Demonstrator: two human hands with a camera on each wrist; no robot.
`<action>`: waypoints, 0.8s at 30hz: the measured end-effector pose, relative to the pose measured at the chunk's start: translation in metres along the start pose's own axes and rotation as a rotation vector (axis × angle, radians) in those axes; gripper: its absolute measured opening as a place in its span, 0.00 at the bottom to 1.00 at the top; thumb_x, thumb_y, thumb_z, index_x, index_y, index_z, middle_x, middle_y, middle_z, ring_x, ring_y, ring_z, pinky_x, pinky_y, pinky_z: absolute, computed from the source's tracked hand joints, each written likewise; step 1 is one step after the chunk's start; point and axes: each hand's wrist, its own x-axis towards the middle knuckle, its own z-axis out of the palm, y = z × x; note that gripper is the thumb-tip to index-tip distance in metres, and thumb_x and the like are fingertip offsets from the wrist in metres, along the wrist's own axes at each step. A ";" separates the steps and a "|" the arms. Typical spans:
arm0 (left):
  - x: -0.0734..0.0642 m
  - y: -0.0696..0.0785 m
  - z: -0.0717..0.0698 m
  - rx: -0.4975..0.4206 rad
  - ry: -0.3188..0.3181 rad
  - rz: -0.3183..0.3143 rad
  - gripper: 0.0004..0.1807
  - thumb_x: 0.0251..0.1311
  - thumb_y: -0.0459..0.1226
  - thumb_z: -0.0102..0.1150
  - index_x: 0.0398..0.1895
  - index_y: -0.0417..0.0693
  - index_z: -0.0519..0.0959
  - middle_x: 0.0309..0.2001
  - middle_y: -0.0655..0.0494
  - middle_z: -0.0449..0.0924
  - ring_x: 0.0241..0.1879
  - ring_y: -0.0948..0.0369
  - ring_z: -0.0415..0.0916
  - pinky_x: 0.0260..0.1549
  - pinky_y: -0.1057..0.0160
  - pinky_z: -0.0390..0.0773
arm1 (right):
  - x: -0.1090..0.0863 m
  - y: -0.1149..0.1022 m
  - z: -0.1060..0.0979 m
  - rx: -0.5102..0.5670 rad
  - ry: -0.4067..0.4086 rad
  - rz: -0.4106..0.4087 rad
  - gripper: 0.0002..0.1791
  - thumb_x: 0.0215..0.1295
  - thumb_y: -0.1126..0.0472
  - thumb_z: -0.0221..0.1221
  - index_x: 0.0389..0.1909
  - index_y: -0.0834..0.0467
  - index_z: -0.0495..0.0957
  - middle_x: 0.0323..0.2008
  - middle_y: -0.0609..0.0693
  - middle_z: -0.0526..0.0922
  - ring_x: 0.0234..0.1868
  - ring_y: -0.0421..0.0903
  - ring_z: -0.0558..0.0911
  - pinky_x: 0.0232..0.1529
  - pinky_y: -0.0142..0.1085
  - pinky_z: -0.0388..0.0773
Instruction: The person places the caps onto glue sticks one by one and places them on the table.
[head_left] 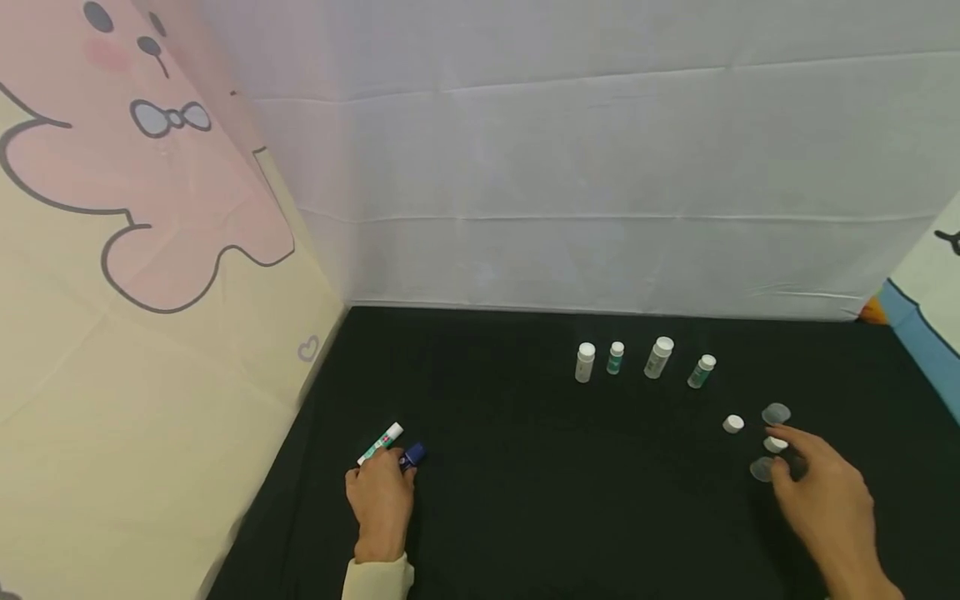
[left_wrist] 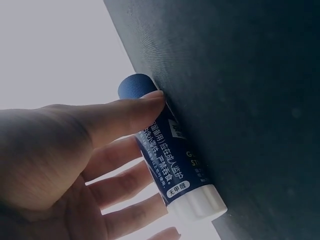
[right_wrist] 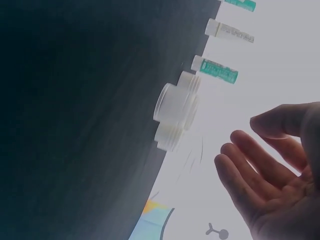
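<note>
My left hand [head_left: 381, 500] grips a dark blue glue stick [left_wrist: 165, 145] with a ribbed blue end and a white end. In the left wrist view the thumb lies across its label, with fingers behind it. Just beyond that hand, a white-and-green glue stick [head_left: 381, 443] lies on the black table. On the right, my right hand [head_left: 828, 492] hovers with thumb and fingers apart, holding nothing. By its fingertips are a small white lidded piece [head_left: 776, 444] and a translucent round container [head_left: 762, 469]. Another translucent container [head_left: 776, 414] and white piece [head_left: 733, 424] stand just beyond.
Toward the back right stand several slim white-capped sticks: a white one [head_left: 584, 364], a short green one [head_left: 615, 358], a grey-labelled one [head_left: 658, 358] and another green one [head_left: 702, 372]. A white cloth wall [head_left: 600, 192] rises behind the black table [head_left: 525, 500].
</note>
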 end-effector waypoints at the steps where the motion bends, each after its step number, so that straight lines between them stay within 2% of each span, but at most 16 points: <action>1: 0.000 0.000 0.000 0.000 0.001 -0.001 0.10 0.49 0.32 0.82 0.34 0.41 0.88 0.36 0.40 0.88 0.35 0.42 0.86 0.39 0.39 0.75 | 0.000 0.001 0.000 -0.003 -0.006 0.007 0.24 0.58 0.74 0.64 0.58 0.64 0.83 0.46 0.71 0.83 0.27 0.56 0.79 0.18 0.40 0.60; 4: 0.000 0.000 -0.001 -0.004 0.000 0.001 0.11 0.50 0.31 0.81 0.35 0.40 0.89 0.36 0.40 0.88 0.34 0.42 0.86 0.39 0.39 0.76 | 0.001 0.003 -0.001 -0.011 -0.016 0.017 0.23 0.58 0.74 0.63 0.57 0.64 0.82 0.44 0.71 0.83 0.28 0.58 0.79 0.19 0.40 0.60; 9: 0.000 0.000 0.000 -0.010 0.001 0.001 0.11 0.49 0.31 0.81 0.36 0.40 0.89 0.35 0.40 0.87 0.35 0.41 0.86 0.39 0.39 0.76 | 0.000 0.006 0.000 -0.012 -0.026 0.000 0.22 0.57 0.74 0.66 0.55 0.65 0.83 0.43 0.71 0.84 0.26 0.54 0.77 0.19 0.40 0.61; 12: 0.000 0.000 0.001 -0.009 0.001 0.000 0.12 0.49 0.31 0.81 0.36 0.40 0.89 0.35 0.40 0.87 0.35 0.41 0.86 0.39 0.39 0.76 | -0.001 0.007 -0.001 -0.019 -0.039 -0.015 0.20 0.57 0.73 0.68 0.53 0.66 0.83 0.48 0.72 0.83 0.29 0.61 0.81 0.20 0.48 0.69; 15: 0.000 0.001 0.000 -0.005 0.002 0.000 0.14 0.48 0.31 0.82 0.38 0.39 0.88 0.37 0.39 0.88 0.36 0.41 0.86 0.39 0.39 0.77 | -0.001 0.007 0.000 -0.025 -0.055 -0.023 0.20 0.58 0.70 0.71 0.52 0.65 0.84 0.52 0.74 0.83 0.38 0.71 0.84 0.27 0.59 0.75; 17: 0.000 0.002 0.000 -0.010 0.003 0.001 0.15 0.48 0.31 0.82 0.40 0.39 0.88 0.39 0.39 0.88 0.37 0.40 0.86 0.40 0.39 0.77 | 0.000 0.008 0.000 -0.028 -0.071 -0.021 0.20 0.58 0.69 0.72 0.52 0.65 0.84 0.53 0.74 0.82 0.43 0.74 0.83 0.32 0.64 0.75; 24: 0.000 0.009 -0.005 -0.043 0.036 0.015 0.19 0.50 0.33 0.82 0.45 0.38 0.88 0.48 0.40 0.88 0.45 0.40 0.85 0.45 0.38 0.77 | -0.002 0.013 0.001 -0.017 -0.091 -0.049 0.22 0.57 0.66 0.76 0.53 0.63 0.84 0.54 0.75 0.82 0.48 0.78 0.81 0.34 0.69 0.73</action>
